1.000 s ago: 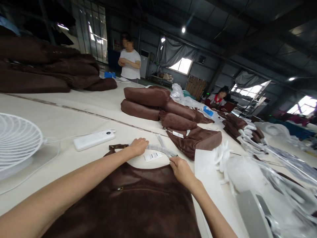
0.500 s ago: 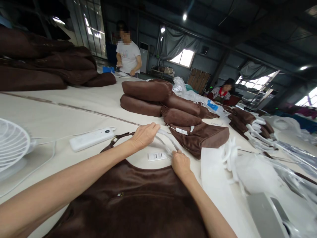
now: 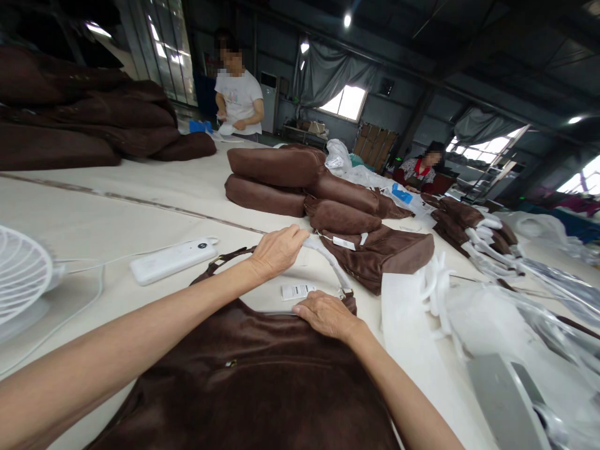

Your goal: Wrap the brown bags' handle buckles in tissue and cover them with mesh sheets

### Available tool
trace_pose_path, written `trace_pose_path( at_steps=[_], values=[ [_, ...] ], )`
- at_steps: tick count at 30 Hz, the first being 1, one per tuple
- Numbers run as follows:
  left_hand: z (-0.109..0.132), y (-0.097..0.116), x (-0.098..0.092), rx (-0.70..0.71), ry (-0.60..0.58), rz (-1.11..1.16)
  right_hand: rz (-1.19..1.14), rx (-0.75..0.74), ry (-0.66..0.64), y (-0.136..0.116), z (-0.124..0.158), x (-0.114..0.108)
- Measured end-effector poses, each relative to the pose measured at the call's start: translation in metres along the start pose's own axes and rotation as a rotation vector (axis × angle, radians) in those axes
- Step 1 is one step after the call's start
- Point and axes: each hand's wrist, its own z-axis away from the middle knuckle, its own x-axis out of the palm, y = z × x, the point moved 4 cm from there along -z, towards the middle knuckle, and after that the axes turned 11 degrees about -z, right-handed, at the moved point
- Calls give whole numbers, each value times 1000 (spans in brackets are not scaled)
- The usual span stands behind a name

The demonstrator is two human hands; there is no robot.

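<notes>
Daylight is pouring through a far window [image 3: 347,103] in the dark grey wall [image 3: 384,122], with grey curtains [image 3: 323,78] hanging beside it. Ceiling lamps [image 3: 347,20] are glowing under the dark roof [image 3: 469,37]. A tall glazed partition [image 3: 171,56] is standing at left, and the broad cream table [image 3: 140,187] is stretching away.

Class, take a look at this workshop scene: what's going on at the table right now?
A person works at a long table on a brown bag that lies flat. The left hand grips the bag's white-wrapped handle, raised off the table. The right hand presses flat on the bag's top edge. A white tag lies between the hands. Stacked bags sit beyond, and another person stands at the far end.
</notes>
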Motion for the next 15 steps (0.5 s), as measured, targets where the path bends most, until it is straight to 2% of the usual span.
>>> trace_pose_path(
  at_steps=[5,9,12,15],
  values=[
    [0,-1,6,11,-25,11,-113,121,58,-2,-15,9],
    [-2,-5,21,34,-80,58,-172,94,87,-6,-4,8],
    [15,-20,25,110,-132,115,-239,116,277,3,35,1],
    [65,-54,17,62,-169,269,-405,219,522,24,110,3]
  ],
)
